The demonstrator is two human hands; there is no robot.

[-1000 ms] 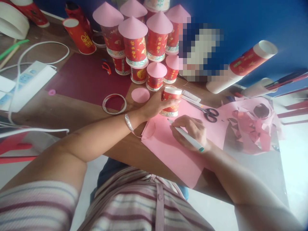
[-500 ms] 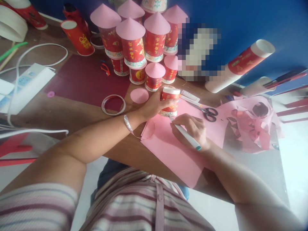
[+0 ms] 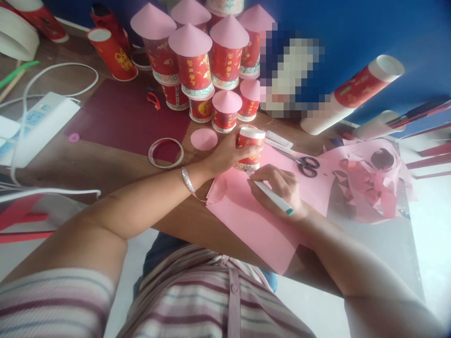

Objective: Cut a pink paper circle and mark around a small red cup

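My left hand [image 3: 230, 155] is wrapped around a red paper tube [image 3: 251, 139] with white ends, holding it slightly tilted over a pink paper sheet [image 3: 243, 206]. Green marks show along the tube's lower white band. A white marker [image 3: 273, 197] with a green end is gripped in my right hand [image 3: 282, 185], its tip close to the tube's bottom edge; whether it touches I cannot tell. Under my left wrist lie small pink paper pieces [image 3: 216, 188]. A pink paper disc [image 3: 204, 139] rests just left of the tube.
Red tubes with pink cone tops [image 3: 190, 61] stand grouped behind my hands. Black-handled scissors [image 3: 307, 165] lie at right, near a heap of pink scraps [image 3: 373, 178]. A tape roll [image 3: 166, 153] lies left; farther left are a power strip [image 3: 45, 124] and white cables. A tall tube [image 3: 352, 94] leans at right.
The tube in my left hand has shifted very slightly to the right. My right hand and the marker have moved up and left by a small amount.
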